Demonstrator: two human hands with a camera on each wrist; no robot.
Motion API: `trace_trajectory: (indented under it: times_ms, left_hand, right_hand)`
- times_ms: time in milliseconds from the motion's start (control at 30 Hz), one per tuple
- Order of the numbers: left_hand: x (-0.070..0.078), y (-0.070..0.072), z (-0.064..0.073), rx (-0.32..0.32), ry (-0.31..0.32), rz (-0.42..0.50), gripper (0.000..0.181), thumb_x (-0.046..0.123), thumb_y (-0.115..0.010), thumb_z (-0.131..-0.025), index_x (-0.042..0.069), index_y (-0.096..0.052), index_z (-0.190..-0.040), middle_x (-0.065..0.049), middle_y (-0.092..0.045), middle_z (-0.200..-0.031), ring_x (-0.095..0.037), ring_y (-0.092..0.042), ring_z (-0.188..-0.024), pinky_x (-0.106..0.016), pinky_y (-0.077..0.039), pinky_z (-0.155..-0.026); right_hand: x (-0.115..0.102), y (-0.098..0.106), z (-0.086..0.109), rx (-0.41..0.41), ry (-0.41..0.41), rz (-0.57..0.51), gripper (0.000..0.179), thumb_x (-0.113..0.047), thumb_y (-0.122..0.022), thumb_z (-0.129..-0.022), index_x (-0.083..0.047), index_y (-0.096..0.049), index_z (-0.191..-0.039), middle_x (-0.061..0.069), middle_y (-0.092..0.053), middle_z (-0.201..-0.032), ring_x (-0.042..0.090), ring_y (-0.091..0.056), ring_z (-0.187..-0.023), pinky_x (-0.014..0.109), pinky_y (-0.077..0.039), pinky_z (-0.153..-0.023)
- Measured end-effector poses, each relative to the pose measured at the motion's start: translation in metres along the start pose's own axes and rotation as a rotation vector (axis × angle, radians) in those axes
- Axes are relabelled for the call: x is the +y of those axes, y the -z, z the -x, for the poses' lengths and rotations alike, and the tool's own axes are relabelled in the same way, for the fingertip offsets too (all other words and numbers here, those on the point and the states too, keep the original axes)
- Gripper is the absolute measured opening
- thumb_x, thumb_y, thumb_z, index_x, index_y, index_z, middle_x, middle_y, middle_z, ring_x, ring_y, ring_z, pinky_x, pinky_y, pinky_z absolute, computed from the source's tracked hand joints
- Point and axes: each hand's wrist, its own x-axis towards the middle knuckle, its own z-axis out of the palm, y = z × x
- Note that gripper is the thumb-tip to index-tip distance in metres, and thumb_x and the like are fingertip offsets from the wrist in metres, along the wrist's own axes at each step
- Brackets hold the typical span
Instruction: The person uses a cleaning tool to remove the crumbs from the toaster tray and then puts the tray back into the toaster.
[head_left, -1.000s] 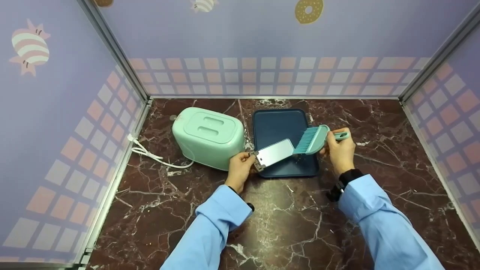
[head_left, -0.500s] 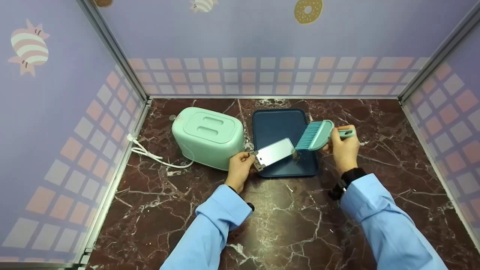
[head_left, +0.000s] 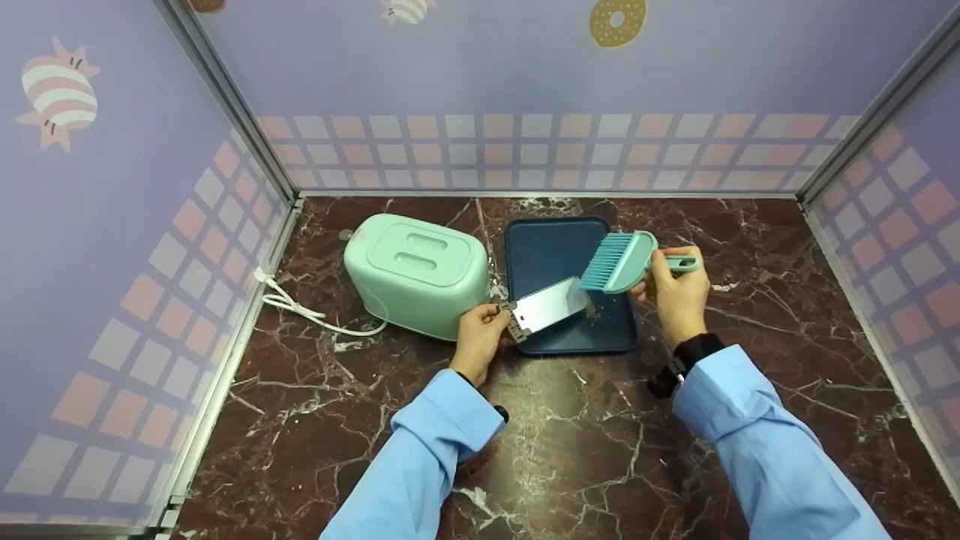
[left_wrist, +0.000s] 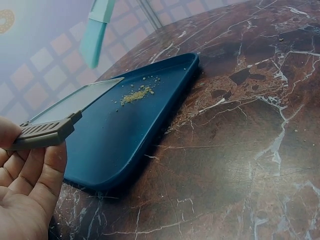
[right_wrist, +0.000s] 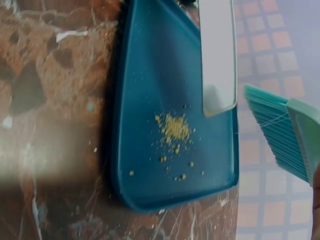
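Observation:
My left hand (head_left: 480, 341) pinches the brown slotted end of a shiny metal crumb tray (head_left: 553, 304), which slants over a dark blue tray (head_left: 551, 240). In my right hand (head_left: 682, 292) is the handle of a mint-green brush (head_left: 634, 262), its teal bristles just above the far end of the crumb tray. The right wrist view has the bristles (right_wrist: 277, 132) apart from the metal. Yellowish crumbs (right_wrist: 175, 129) lie in a small heap on the blue tray, with loose bits around them, and also show in the left wrist view.
A mint-green toaster (head_left: 416, 277) stands left of the blue tray, close to my left hand. Its white cord (head_left: 322, 322) runs left to a plug by the side wall. Patterned panels (head_left: 540, 150) border the marbled tabletop (head_left: 570, 450) at the back and both sides.
The brush has shifted right and up, then back left and up, over the crumb tray's far end. Crumbs on the blue tray show more plainly now. My left hand has stayed in place.

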Motion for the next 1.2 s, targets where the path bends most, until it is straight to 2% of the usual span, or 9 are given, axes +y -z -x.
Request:
trace_trajectory:
  times_ms: [333, 600, 767, 1000, 1200]
  left_hand:
    - [-0.002, -0.001, -0.001, -0.010, -0.008, 0.031, 0.011, 0.009, -0.062, -0.100, -0.002, -0.064, -0.100, -0.001, -0.054, -0.079, -0.012, -0.049, -0.065, -0.030, -0.044, -0.064]
    - [-0.001, -0.001, 0.001, -0.041, 0.011, 0.025, 0.012, 0.011, -0.061, -0.102, 0.000, -0.064, -0.099, -0.001, -0.052, -0.074, -0.012, -0.043, -0.058, -0.033, -0.040, -0.061]
    - [-0.001, -0.002, 0.002, -0.046, 0.014, 0.014, 0.010, 0.011, -0.062, -0.102, 0.002, -0.063, -0.096, 0.000, -0.050, -0.073, -0.011, -0.040, -0.058, -0.029, -0.037, -0.058]
    - [0.002, -0.004, 0.004, -0.055, 0.017, -0.008, 0.010, 0.013, -0.063, -0.102, 0.003, -0.064, -0.102, -0.001, -0.052, -0.084, -0.013, -0.043, -0.066, -0.029, -0.038, -0.063]
    - [0.001, -0.005, 0.004, -0.067, 0.021, 0.018, 0.012, 0.012, -0.062, -0.103, 0.006, -0.058, -0.093, -0.001, -0.046, -0.077, -0.014, -0.040, -0.063, -0.033, -0.037, -0.063]
  right_hand:
    - [-0.011, -0.026, 0.010, -0.133, 0.035, -0.192, 0.027, -0.024, -0.061, -0.104, -0.004, -0.047, -0.117, 0.011, -0.061, -0.077, 0.016, -0.065, -0.055, 0.026, -0.053, -0.049]
    - [-0.015, -0.045, 0.019, -0.281, 0.061, -0.174, 0.034, -0.030, -0.061, -0.103, -0.003, -0.048, -0.119, 0.013, -0.068, -0.080, 0.017, -0.065, -0.060, 0.030, -0.054, -0.055]
    - [-0.016, -0.053, 0.024, -0.349, 0.065, -0.170, 0.031, -0.027, -0.060, -0.105, -0.003, -0.049, -0.120, 0.016, -0.066, -0.079, 0.019, -0.065, -0.059, 0.029, -0.052, -0.054]
    - [-0.013, -0.061, 0.025, -0.384, 0.080, -0.140, 0.028, -0.023, -0.059, -0.105, -0.001, -0.049, -0.119, 0.017, -0.065, -0.076, 0.021, -0.063, -0.056, 0.027, -0.051, -0.052]
    - [-0.011, -0.062, 0.025, -0.398, 0.097, -0.067, 0.033, -0.021, -0.057, -0.106, 0.005, -0.048, -0.123, 0.027, -0.063, -0.078, 0.024, -0.062, -0.058, 0.029, -0.051, -0.053]
